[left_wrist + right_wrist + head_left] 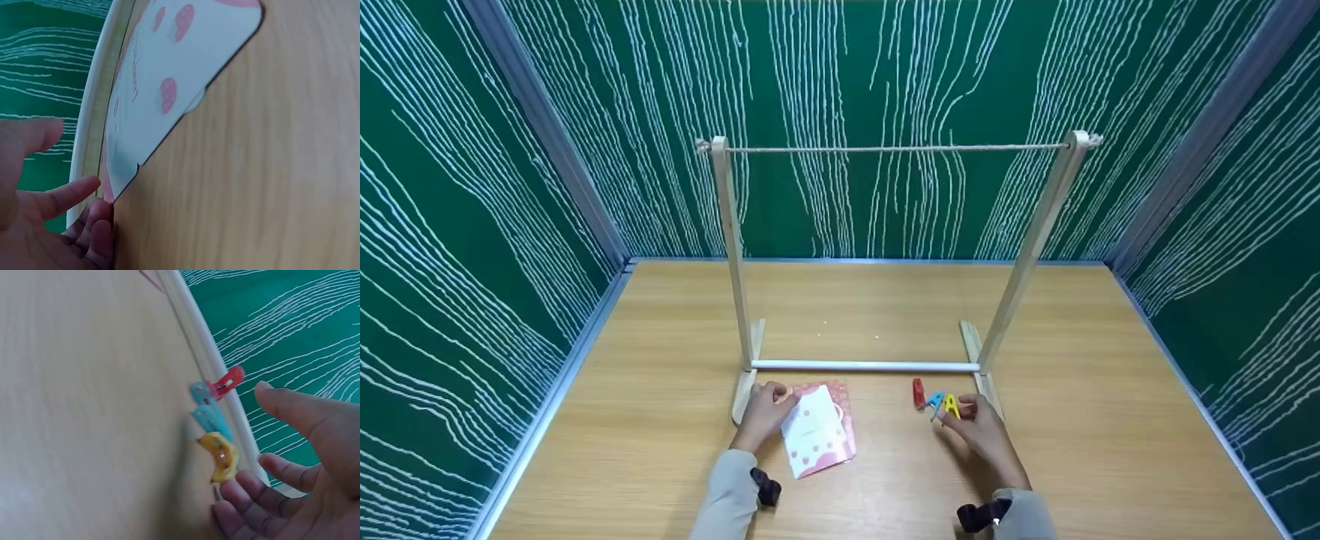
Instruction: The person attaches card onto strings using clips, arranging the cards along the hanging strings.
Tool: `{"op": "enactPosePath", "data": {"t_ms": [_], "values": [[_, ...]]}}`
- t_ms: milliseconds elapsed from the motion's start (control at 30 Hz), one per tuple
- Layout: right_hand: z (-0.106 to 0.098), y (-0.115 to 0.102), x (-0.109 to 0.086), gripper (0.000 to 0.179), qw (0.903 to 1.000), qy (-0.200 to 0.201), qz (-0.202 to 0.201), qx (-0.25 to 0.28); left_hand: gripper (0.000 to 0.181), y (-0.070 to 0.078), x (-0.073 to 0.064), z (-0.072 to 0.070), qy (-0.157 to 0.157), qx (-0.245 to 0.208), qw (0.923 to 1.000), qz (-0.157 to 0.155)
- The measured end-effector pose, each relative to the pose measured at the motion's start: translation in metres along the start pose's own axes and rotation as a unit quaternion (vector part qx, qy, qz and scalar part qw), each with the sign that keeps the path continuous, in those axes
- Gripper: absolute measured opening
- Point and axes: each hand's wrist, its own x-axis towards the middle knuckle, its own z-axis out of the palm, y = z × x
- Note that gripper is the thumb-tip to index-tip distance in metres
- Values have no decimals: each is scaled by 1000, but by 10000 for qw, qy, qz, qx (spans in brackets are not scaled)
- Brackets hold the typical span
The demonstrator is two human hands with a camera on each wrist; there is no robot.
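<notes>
The left grip [767, 414], thumb and fingers apart, is at the edge of a pink-and-white card [812, 433] to its right. Left of the right grip [981, 429], also spread, lie yellow [951, 407], blue [935, 400] and red clips [918, 393].

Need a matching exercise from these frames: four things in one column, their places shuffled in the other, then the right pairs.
Things
1. yellow clothespin
2. twine
3. strawberry-print sheet
4. white crossbar

Places
A. low on the wooden stand, spanning its two sides
B. on the table, beside the left hand
C. strung across the top of the stand
D. closest of the clothespins to the right hand

Pairs: 1-D, 2-C, 3-B, 4-A
</notes>
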Motion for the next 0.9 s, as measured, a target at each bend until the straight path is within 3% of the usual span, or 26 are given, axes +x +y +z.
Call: {"op": "enactPosePath", "data": {"t_ms": [200, 400, 733, 900], "values": [[7, 4, 1, 54, 9999, 24, 116, -57, 48, -2, -1, -6, -485, 214, 9985, 120], [11, 6, 1, 52, 9987, 8, 134, -484, 55, -1, -3, -8, -812, 282, 9963, -5], [25, 13, 2, 47, 9906, 598, -115, -1226, 50, 3, -4, -4, -766, 392, 9960, -254], [29, 15, 1, 40, 9856, 943, -426, -1338, 49, 2, -5, -5, -700, 356, 9969, -85]]}}
